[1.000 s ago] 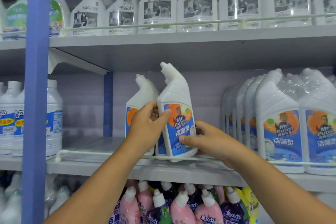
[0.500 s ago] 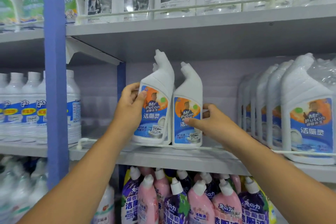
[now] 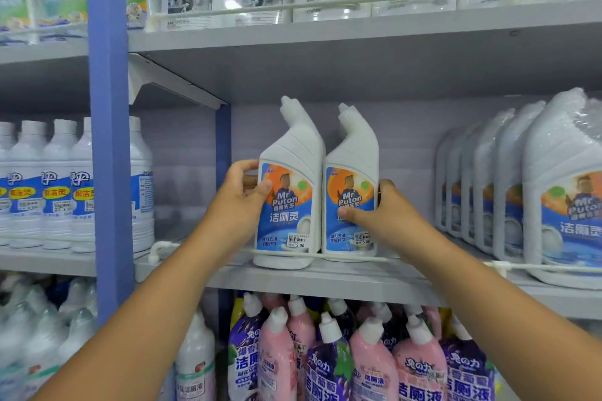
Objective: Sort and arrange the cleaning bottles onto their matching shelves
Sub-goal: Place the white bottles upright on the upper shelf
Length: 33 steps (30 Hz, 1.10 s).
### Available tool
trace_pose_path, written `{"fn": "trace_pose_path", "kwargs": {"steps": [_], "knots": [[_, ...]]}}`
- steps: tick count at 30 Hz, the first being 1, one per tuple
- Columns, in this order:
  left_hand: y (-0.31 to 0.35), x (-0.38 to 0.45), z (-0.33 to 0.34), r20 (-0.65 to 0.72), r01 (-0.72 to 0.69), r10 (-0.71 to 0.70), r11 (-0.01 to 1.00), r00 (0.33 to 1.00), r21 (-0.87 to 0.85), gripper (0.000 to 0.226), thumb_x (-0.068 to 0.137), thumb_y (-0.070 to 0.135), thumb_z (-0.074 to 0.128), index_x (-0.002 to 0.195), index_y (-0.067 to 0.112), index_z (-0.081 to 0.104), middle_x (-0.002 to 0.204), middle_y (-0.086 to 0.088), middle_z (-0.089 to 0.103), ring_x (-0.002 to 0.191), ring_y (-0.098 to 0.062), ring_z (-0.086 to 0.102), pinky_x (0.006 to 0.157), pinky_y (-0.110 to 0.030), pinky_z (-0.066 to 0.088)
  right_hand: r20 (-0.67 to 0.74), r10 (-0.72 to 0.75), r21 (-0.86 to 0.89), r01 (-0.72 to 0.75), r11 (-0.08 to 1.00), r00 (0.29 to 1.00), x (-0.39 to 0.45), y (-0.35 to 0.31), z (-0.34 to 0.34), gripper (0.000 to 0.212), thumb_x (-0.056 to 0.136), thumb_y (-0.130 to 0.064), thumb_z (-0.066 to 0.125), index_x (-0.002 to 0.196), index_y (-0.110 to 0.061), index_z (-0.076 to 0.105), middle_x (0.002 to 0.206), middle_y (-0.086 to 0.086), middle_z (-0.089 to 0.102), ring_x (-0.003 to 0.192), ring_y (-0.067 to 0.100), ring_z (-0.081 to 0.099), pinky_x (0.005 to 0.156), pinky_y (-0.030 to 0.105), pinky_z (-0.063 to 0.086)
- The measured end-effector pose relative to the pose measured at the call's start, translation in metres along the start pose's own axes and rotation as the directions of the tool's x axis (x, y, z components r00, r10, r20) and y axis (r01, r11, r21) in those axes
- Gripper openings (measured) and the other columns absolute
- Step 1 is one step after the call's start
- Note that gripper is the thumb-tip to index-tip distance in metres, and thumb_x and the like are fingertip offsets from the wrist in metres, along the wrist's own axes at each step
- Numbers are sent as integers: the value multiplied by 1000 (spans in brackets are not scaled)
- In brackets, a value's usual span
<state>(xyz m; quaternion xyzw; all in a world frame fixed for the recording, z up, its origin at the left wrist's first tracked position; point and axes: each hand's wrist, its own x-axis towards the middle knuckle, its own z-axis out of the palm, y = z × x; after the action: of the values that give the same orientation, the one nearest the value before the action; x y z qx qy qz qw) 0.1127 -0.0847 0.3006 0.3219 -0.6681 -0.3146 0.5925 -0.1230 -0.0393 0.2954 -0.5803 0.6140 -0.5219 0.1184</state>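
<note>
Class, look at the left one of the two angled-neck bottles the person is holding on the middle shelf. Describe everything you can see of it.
The left bottle is white, plastic-looking, with a bent neck and white cap leaning left. Its blue and orange front label reads Mr Puton, with a price sticker low down. It stands upright on the grey shelf behind a thin white rail, close beside its twin. The left hand grips its left side, thumb on the label.

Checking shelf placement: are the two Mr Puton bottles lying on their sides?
No: the left bottle and right bottle both stand upright, side by side on the middle shelf.
</note>
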Motion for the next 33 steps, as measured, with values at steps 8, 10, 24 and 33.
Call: {"fn": "trace_pose_path", "kwargs": {"steps": [8, 10, 24, 33], "knots": [[-3, -8, -8, 19, 38, -47, 947, 999, 318, 37, 84, 43, 78, 113, 36, 56, 111, 14, 64, 96, -7, 66, 76, -36, 61, -7, -3, -5, 3, 1000, 1000, -4, -1, 2, 48, 81, -41, 84, 111, -26, 50, 105, -9, 69, 95, 15, 70, 87, 42, 60], [-3, -7, -8, 28, 45, -57, 947, 998, 319, 40, 83, 43, 79, 115, 36, 56, 111, 14, 65, 99, -10, 67, 82, -43, 62, -2, 1, -2, -1, 1000, 1000, -4, -1, 1, 45, 81, -41, 84, 108, -27, 51, 103, -9, 70, 93, 14, 71, 85, 41, 60], [-4, -11, -8, 87, 99, -120, 971, 989, 216, 38, 82, 36, 81, 114, 30, 61, 113, 9, 68, 97, -13, 72, 75, -41, 65, -26, -6, -99, 3, 995, 1000, 2, -1, 0, 48, 77, -47, 86, 105, -24, 55, 102, -5, 71, 90, 17, 71, 82, 43, 61], [-7, -14, -10, 115, 82, -116, 962, 987, 260, 41, 78, 46, 77, 112, 30, 61, 110, 12, 69, 99, -11, 71, 80, -43, 64, 6, -11, -40, 12, 999, 1000, -7, -5, -3, 33, 84, -39, 82, 101, -26, 56, 97, -10, 71, 83, 7, 70, 63, 24, 53]]}}
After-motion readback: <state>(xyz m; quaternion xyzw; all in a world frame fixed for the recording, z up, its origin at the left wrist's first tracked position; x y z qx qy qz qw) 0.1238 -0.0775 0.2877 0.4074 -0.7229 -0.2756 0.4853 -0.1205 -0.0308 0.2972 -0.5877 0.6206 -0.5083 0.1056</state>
